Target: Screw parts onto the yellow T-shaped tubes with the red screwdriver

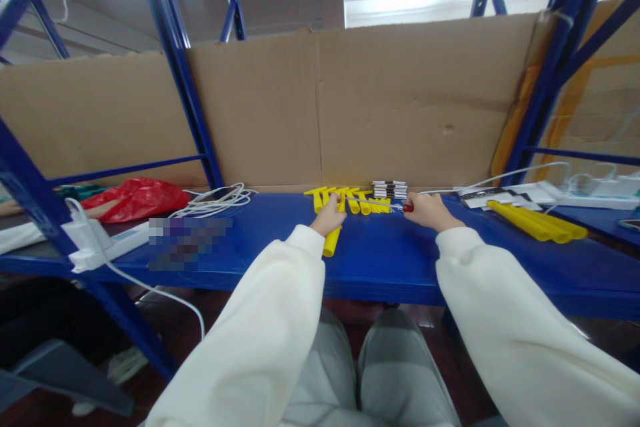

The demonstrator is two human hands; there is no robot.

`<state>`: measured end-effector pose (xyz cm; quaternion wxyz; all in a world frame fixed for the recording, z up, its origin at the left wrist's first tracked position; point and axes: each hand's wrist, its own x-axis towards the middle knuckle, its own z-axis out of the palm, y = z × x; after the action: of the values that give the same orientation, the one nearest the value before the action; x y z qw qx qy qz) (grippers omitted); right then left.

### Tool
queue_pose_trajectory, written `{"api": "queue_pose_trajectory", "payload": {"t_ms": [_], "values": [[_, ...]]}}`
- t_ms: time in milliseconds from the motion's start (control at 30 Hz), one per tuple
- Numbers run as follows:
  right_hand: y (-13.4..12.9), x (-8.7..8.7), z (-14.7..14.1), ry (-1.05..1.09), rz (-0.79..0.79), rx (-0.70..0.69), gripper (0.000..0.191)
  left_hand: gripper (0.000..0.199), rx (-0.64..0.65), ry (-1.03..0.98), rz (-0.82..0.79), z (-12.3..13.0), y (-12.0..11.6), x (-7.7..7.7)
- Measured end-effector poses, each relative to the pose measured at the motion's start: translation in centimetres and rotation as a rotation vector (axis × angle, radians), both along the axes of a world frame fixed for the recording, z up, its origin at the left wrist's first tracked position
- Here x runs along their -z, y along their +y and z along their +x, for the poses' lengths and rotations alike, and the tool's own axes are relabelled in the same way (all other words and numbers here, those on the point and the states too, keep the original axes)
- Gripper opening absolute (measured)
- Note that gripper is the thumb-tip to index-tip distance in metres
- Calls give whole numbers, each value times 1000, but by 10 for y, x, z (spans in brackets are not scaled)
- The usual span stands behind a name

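White sleeves (265,320), 2, mine; left fingers (341,205) closed around 1 yellow tube (331,241); right fingers (413,199) gripping 1 red handle (408,207); 3 yellow tubes (537,221), rightward, on blue tabletop (380,253).

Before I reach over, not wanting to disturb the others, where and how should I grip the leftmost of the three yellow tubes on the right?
I'd take the leftmost tube mid-length from above, closing across its width: it looks round and lies flat, left side exposed, the other two tubes along its right.
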<state>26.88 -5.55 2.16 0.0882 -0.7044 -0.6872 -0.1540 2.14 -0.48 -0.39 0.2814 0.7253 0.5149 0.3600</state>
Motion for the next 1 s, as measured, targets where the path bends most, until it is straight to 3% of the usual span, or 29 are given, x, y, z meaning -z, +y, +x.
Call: {"api": "queue_pose_trajectory", "payload": {"t_ms": [433,1000], "values": [[3,3,3,29,21,-31,18,40,-9,-16,22,0,-1,-1],[-4,-2,-3,55,-36,51,23,44,5,11,17,1,-5,-2]]}}
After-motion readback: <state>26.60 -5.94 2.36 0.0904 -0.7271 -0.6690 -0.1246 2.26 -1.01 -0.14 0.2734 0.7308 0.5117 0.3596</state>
